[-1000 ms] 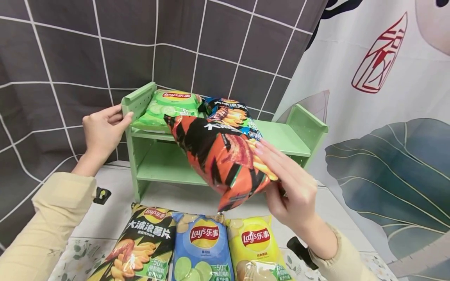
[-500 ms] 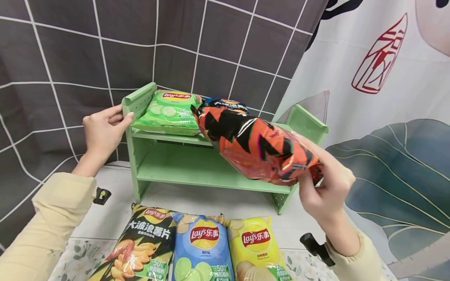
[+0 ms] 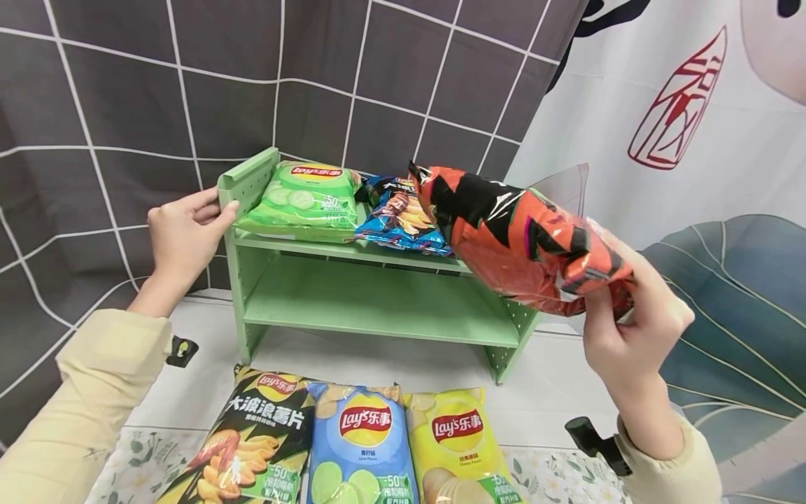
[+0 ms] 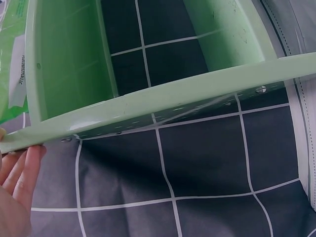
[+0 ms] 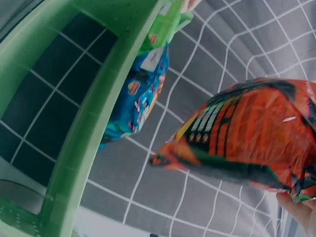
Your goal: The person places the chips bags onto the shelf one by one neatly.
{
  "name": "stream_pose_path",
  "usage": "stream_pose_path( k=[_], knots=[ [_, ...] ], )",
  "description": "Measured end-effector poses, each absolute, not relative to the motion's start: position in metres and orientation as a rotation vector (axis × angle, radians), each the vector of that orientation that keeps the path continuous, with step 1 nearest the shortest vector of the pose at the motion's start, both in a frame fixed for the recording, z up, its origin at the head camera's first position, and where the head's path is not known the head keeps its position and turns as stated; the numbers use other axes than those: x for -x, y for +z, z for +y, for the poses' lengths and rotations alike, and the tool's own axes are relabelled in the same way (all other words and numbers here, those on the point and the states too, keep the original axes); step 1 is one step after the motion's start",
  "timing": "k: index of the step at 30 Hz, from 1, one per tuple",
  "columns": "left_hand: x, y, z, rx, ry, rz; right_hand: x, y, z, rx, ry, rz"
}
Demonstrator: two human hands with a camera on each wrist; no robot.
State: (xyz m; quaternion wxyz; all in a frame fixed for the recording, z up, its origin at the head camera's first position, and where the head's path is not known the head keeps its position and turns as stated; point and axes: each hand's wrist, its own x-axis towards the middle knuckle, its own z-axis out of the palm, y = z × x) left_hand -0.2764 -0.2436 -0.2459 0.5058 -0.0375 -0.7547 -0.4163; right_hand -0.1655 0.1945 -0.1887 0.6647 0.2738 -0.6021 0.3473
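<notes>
My right hand [image 3: 639,315] grips one end of a red and black chip bag [image 3: 510,231], holding it tilted over the right part of the green shelf rack [image 3: 378,297]. In the right wrist view the bag [image 5: 252,133] hangs apart from the rack's edge. My left hand [image 3: 189,234] pinches the rack's left side panel, thumb in front; its fingers [image 4: 30,173] press under the panel edge in the left wrist view. On the top shelf lie a green chip bag [image 3: 308,199] at the left and a blue chip bag [image 3: 403,217] beside it.
In front of the rack, a black chip bag [image 3: 252,434], a light blue chip bag [image 3: 362,444] and a yellow chip bag [image 3: 462,448] lie in a row on the white table [image 3: 378,364]. A dark gridded curtain [image 3: 220,84] hangs close behind.
My right hand has carried the red and black chip bag to the right and slightly up, turning it and uncovering the blue bag. The left hand has stayed on the panel.
</notes>
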Motion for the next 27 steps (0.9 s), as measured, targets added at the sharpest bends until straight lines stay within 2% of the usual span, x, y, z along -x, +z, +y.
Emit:
stream_pose_path(
  k=[10,27],
  knots=[
    [0.273,-0.244,-0.241,0.092,-1.021,-1.837,0.191,-0.186,0.213,-0.558,0.711,-1.544],
    [0.275,-0.244,-0.244,0.09,-1.035,-1.855,0.246,-0.212,0.243,-0.608,0.427,-1.655]
  ],
)
